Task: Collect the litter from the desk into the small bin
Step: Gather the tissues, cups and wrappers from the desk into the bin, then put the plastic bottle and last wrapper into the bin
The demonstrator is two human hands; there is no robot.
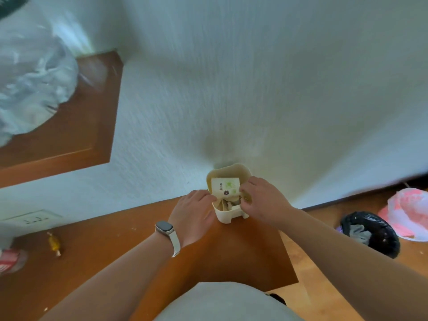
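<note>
A small cream bin (228, 215) stands on the brown desk (243, 253) against the white wall. Its lid (231, 170) is tipped up behind it. A pale wrapper with green print and a dark flower mark (224, 187) stands in the bin's mouth above crumpled paper (228, 205). My left hand (193, 212) rests against the bin's left side, fingertips at the wrapper's left edge. My right hand (260, 198) pinches the wrapper's right edge over the rim. A yellow wrapped candy (54, 243) lies on the desk far to the left.
A red and white packet (10, 260) sits at the desk's left edge below a wall socket (32, 220). A clear plastic bag (30, 79) lies on a shelf upper left. On the floor right stand a black-lined bin (370, 232) and a pink and white bag (407, 212).
</note>
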